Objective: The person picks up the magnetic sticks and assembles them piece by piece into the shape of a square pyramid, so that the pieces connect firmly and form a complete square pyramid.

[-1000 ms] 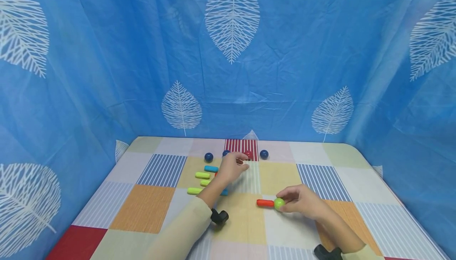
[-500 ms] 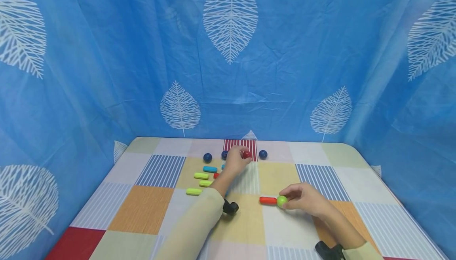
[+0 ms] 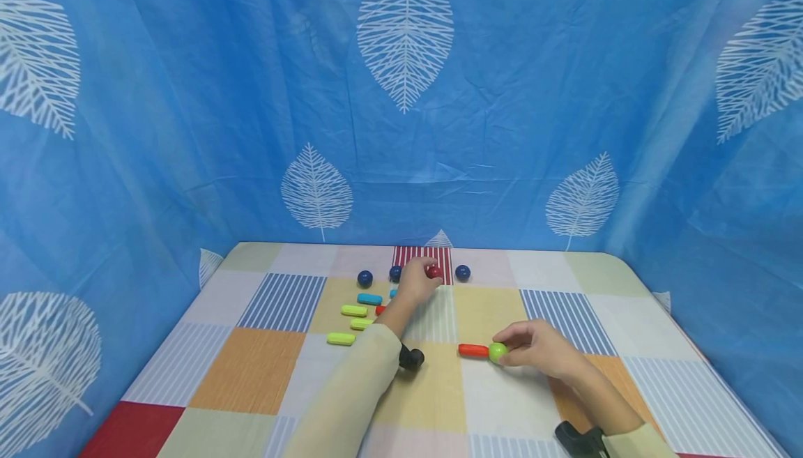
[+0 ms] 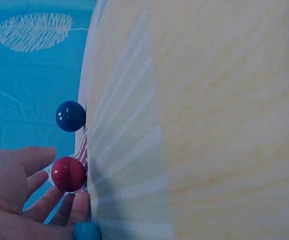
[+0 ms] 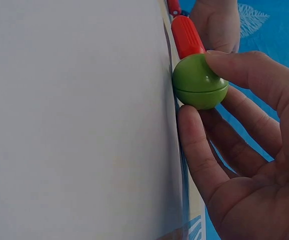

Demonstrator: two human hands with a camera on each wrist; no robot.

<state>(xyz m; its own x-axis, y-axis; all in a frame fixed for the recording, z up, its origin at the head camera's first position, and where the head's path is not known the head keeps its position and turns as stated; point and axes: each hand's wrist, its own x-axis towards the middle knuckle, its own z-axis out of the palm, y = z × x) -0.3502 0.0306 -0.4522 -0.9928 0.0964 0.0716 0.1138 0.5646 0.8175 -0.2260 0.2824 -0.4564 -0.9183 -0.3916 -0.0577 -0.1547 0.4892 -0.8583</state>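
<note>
My left hand (image 3: 417, 282) is around a red ball (image 3: 434, 272) in the back row, fingers on its near and left sides. In the left wrist view the red ball (image 4: 68, 174) stands between spread fingers, with a small gap showing beside the thumb. My right hand (image 3: 539, 350) pinches a green ball (image 3: 498, 353) low over the cloth. A red ridged stick (image 3: 473, 350) is joined to the green ball and points left. The right wrist view shows thumb and fingertips on the green ball (image 5: 200, 82), the red stick (image 5: 187, 36) beyond it.
Dark blue balls stand either side of the red one, such as the right-hand blue ball (image 3: 463, 273). Left of the left forearm lie yellow-green sticks (image 3: 341, 339) and a light blue stick (image 3: 369, 299). A blue leaf-patterned curtain (image 3: 502, 130) borders the patchwork-covered table (image 3: 238, 367).
My left hand has moved right and slightly back, its fingers now around the red ball. The right hand has shifted slightly right and away with the green ball and red stick.
</note>
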